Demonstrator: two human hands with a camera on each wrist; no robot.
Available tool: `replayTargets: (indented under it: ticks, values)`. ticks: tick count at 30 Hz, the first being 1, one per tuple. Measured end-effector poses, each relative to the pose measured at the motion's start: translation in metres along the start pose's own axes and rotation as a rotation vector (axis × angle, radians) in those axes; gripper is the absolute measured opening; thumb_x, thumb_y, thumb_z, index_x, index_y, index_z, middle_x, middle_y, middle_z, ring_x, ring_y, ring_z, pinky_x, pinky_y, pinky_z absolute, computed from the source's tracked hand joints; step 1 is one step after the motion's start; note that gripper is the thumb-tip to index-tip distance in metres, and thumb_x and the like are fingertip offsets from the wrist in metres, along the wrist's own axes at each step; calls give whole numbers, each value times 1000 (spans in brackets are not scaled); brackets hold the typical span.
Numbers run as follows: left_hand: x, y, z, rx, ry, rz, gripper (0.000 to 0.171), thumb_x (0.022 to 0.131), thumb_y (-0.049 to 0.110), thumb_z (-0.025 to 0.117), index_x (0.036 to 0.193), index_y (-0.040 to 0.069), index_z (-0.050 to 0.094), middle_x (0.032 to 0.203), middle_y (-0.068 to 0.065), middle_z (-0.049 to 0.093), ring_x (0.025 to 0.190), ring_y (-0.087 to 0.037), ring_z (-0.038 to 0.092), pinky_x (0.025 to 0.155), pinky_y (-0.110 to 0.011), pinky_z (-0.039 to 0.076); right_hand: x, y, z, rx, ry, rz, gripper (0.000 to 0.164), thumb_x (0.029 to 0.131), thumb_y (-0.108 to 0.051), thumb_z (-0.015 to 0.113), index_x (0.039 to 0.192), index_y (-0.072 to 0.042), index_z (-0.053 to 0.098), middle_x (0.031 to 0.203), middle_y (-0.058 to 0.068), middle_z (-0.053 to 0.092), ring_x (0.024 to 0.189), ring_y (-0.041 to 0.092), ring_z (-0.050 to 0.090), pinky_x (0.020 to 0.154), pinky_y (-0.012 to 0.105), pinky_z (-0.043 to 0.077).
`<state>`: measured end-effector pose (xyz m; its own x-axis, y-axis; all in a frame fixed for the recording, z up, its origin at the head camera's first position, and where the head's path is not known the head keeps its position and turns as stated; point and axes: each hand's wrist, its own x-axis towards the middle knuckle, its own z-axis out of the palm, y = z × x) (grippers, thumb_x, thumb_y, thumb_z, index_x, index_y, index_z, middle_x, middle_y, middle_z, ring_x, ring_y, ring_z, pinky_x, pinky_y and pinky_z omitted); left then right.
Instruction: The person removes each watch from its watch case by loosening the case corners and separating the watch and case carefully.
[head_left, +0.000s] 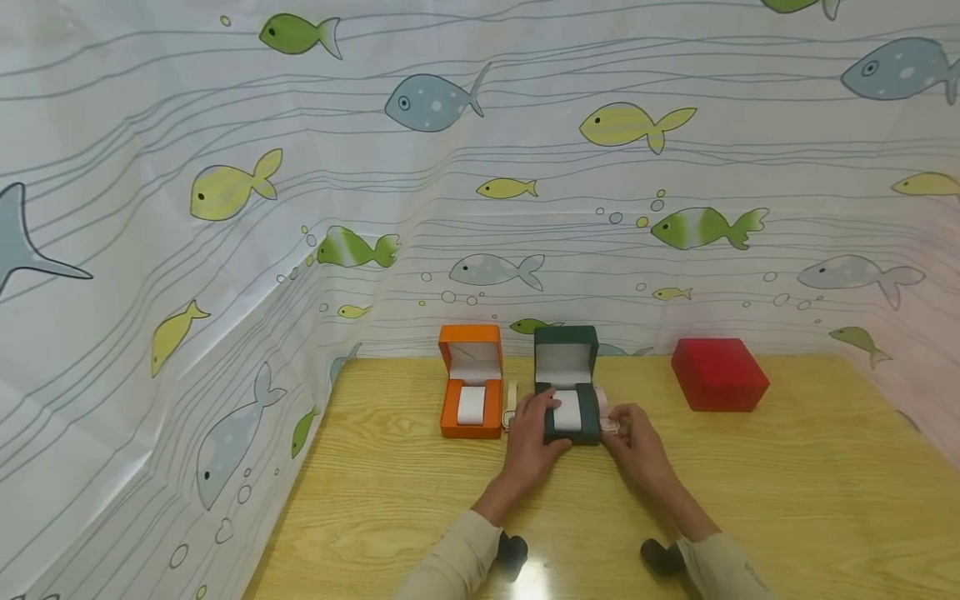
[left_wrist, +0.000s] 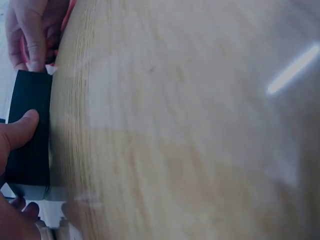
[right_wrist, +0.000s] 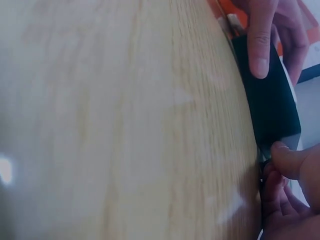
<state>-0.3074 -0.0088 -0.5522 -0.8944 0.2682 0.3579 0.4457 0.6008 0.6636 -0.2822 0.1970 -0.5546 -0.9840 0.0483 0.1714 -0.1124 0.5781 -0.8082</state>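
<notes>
A dark green watch box (head_left: 589, 414) stands with its lid up, a white cushion (head_left: 567, 410) inside. My left hand (head_left: 528, 437) grips its left side, the thumb on the front wall, as the left wrist view also shows on the box (left_wrist: 31, 155). Beside the box's right wall, my right hand (head_left: 637, 442) pinches a pale pink watch (head_left: 610, 426), whose strap runs up along that wall. In the right wrist view, the right thumb lies at the near corner of the box (right_wrist: 272, 112), and the fingers mostly hide the watch.
Left of the green box stands an open orange watch box (head_left: 471, 432) with a white cushion. A cream-strapped watch (head_left: 512, 393) lies between the two boxes. Farther right sits a closed red box (head_left: 720, 377). A fish-patterned sheet (head_left: 570, 200) rises behind the wooden table (head_left: 810, 475).
</notes>
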Motion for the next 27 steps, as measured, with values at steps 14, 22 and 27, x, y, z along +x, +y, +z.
replayTargets:
  ticks: [14,22,27]
  values:
    - [3,13,-3,188,-49,-31,57,86,22,83,134,11,55,156,-7,50,144,-35,41,100,-47,40,1,4,-1,-47,13,-52,21,93,-5,72,112,-8,63,105,12,60,77,7,51,67,19,44]
    - [2,12,-3,231,-60,-21,56,87,25,81,134,11,54,157,-6,48,144,-35,40,97,-45,39,-2,2,-7,-56,-35,-9,32,95,-10,71,125,-9,59,119,14,58,76,9,54,66,20,46]
    - [2,11,-1,251,-68,-8,56,89,26,80,136,11,53,158,-6,46,144,-36,39,97,-45,38,1,3,-22,-52,-23,40,29,101,-15,61,129,-13,56,118,11,55,82,16,53,68,23,45]
